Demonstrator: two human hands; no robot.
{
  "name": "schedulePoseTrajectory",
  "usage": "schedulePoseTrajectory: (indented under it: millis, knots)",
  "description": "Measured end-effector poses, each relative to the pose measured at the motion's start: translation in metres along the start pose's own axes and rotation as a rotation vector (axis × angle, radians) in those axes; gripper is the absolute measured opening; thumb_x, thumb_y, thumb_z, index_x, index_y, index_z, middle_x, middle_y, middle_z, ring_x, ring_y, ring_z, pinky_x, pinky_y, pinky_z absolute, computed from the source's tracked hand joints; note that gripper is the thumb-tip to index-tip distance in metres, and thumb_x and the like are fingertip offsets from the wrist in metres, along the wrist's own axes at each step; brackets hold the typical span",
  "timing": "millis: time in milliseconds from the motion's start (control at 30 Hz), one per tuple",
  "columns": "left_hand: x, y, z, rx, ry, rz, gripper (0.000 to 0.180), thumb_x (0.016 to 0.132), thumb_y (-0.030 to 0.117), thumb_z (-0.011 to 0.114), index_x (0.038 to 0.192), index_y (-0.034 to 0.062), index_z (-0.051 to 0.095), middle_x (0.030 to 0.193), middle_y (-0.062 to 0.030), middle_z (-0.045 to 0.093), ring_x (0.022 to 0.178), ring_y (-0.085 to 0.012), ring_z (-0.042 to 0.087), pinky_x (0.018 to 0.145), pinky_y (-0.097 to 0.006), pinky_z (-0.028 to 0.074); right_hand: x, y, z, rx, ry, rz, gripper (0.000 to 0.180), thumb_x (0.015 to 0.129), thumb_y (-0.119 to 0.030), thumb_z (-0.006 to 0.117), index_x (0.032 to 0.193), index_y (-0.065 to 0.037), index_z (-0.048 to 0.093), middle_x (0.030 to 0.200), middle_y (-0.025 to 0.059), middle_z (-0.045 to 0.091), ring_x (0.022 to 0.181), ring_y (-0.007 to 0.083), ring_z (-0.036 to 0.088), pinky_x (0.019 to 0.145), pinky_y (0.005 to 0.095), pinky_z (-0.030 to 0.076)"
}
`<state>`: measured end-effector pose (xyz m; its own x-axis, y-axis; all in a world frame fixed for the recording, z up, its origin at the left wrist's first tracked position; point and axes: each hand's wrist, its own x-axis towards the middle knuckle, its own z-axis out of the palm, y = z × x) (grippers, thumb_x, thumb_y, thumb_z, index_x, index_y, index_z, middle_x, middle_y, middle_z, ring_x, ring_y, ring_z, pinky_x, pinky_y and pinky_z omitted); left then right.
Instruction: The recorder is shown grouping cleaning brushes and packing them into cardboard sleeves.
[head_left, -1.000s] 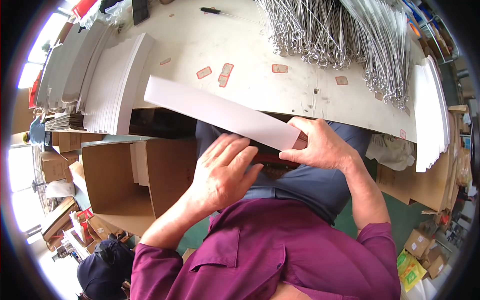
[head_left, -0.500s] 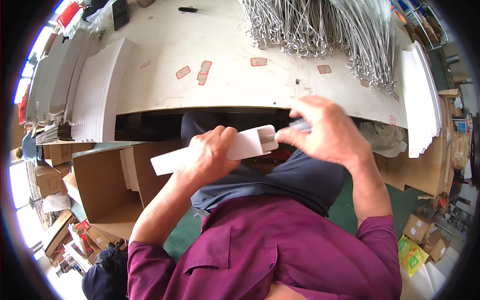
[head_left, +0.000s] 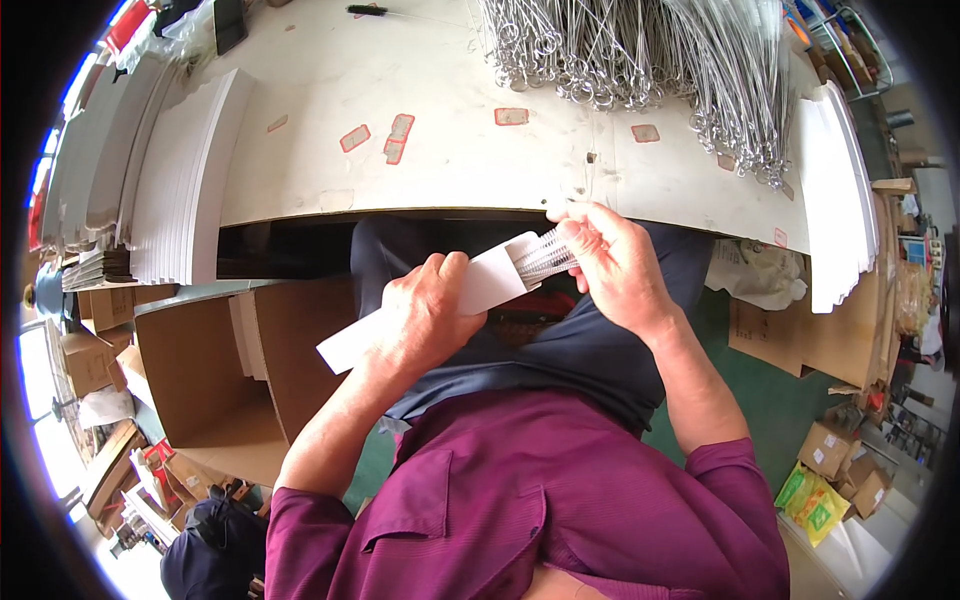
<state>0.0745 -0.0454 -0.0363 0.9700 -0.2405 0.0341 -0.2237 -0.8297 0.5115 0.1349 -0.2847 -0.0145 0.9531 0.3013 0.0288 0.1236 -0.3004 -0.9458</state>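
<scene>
My left hand is wrapped round a long, narrow white carton, which is held tilted above my lap with its open end up and to the right. Out of that open end stick the pale bristled ends of several thin wire brushes. My right hand is closed on these ends, thumb and fingers pinching them just beyond the carton's mouth. How far the brushes reach inside the carton is hidden.
On the table ahead lies a big heap of ring-ended metal wires. A black-bristled brush rests at the far edge. Stacked white cartons stand left, more white card right. An open cardboard box sits low at left.
My right hand has come in towards the carton's mouth and now pinches the brush ends there. More bristles show at the opening. The carton tilts slightly more steeply.
</scene>
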Motion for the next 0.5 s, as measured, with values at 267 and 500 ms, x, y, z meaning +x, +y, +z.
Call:
schedulePoseTrajectory:
  millis: [267,500]
  knots:
    - [-0.004,-0.002,0.003,0.029,-0.002,-0.044,0.035,0.071,0.012,0.079,0.099,0.0015,0.060,0.085,-0.0156,0.065,0.077,-0.0364,0.068,0.067,-0.046,0.056,-0.009,-0.004,-0.026,0.124,-0.118,0.424,0.024,0.100,-0.017,0.067,0.110,0.005,0.068,0.084,0.0072,0.070,0.067,0.0103,0.064,0.058,0.0243,0.054]
    - [-0.003,-0.005,0.003,0.015,-0.005,-0.030,0.037,0.071,0.013,0.079,0.101,0.0017,0.061,0.086,-0.0158,0.065,0.079,-0.0367,0.069,0.068,-0.045,0.057,-0.012,0.011,-0.021,0.477,-0.053,0.315,0.021,0.098,-0.006,0.065,0.117,0.004,0.068,0.091,0.0100,0.072,0.077,0.0139,0.070,0.066,0.0242,0.061]
